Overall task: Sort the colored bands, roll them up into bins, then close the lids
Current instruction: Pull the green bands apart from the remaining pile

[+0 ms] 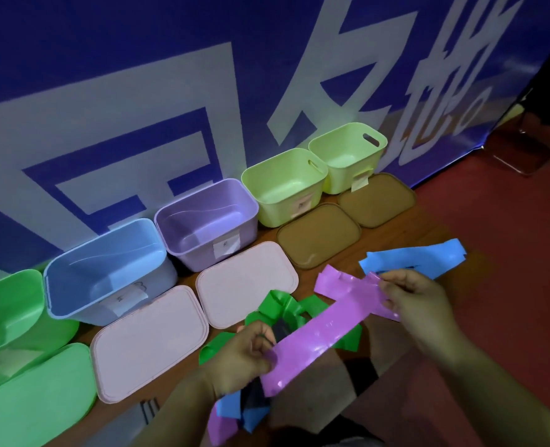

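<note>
Purple band (pixel 325 333) hangs taut between both hands above the floor: the left hand (pixel 247 353) has its fingers curled, pinching the lower end, and the right hand (pixel 418 304) pinches the upper end. A green band (pixel 286 308) and a blue band (pixel 412 259) lie crumpled beneath. The blue bin (pixel 105 272), purple bin (pixel 202 214) and two yellow-green bins (pixel 283 185) each carry a paper label (pixel 226 246); the marks look handwritten but are too blurred to read. Behind, a blue banner (pixel 73 75) shows large white characters, cropped.
</note>
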Demonstrator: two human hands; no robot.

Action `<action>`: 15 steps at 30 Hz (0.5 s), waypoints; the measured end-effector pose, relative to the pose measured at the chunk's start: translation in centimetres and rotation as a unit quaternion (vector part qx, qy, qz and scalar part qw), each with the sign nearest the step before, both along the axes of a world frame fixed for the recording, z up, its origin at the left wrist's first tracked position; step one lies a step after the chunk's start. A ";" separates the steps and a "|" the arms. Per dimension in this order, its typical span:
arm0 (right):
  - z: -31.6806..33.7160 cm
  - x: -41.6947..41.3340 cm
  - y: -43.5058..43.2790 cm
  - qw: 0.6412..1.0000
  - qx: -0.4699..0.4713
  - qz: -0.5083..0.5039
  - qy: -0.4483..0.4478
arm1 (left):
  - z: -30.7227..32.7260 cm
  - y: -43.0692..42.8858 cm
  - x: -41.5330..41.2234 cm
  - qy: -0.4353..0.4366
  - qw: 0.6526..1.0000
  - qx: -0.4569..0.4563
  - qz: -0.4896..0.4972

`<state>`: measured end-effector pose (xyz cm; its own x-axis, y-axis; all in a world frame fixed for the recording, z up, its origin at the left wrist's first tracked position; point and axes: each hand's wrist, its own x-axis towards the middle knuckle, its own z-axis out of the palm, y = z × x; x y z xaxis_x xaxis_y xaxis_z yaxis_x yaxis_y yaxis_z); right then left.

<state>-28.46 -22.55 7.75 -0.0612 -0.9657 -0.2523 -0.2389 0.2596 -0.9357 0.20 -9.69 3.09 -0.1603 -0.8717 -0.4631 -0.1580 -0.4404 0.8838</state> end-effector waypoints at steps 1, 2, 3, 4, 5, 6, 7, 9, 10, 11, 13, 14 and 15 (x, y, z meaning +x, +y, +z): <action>-0.7 -0.9 -0.3 1.000 0.007 -0.006 0.010 | -0.2 -0.6 -0.4 -0.004 1.000 0.000 -0.005; -1.3 -1.8 -0.6 1.000 0.015 -0.013 0.015 | -0.4 -1.3 -0.8 -0.007 1.000 -0.001 -0.004; -1.9 -2.6 -0.9 0.999 0.020 -0.017 0.019 | -0.6 -2.0 -1.3 -0.011 1.000 0.001 0.005; -2.5 -3.2 -1.1 0.999 0.023 -0.022 0.024 | -1.0 -2.8 -1.7 -0.013 1.000 0.002 0.024; -2.9 -3.9 -1.2 0.999 0.026 -0.032 0.025 | -1.3 -3.5 -2.2 -0.020 0.999 0.005 0.046; -3.5 -4.6 -1.4 0.998 0.030 -0.045 0.020 | -1.5 -4.3 -2.7 -0.028 0.997 0.004 0.069; -4.1 -5.3 -1.5 0.998 0.032 -0.052 0.018 | -1.8 -5.2 -3.2 -0.050 0.995 0.001 0.089; -5.3 -6.7 -1.8 0.997 0.035 -0.063 0.026 | -2.0 -7.1 -4.1 -0.101 0.988 -0.009 0.113; -5.8 -7.4 -2.0 0.996 0.041 -0.070 0.030 | -2.1 -8.2 -4.5 -0.123 0.986 -0.013 0.112; -6.3 -8.1 -2.1 0.995 0.049 -0.079 0.029 | -2.1 -9.3 -4.8 -0.145 0.983 -0.021 0.107; -7.4 -9.4 -2.5 0.991 0.061 -0.108 0.042 | -2.3 -11.6 -5.6 -0.182 0.978 -0.042 0.097; -7.9 -10.0 -2.5 0.989 0.065 -0.116 0.059 | -2.5 -12.6 -6.1 -0.191 0.976 -0.048 0.097; -8.4 -10.5 -2.6 0.988 0.068 -0.116 0.075 | -2.6 -13.7 -6.6 -0.197 0.974 -0.049 0.100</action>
<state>-39.00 -25.15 -0.67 -0.3244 -0.8787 -0.3502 -0.2916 0.4451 -0.8467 -6.38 -23.40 0.52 0.1898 -0.9105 -0.3674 -0.4133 -0.4135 0.8113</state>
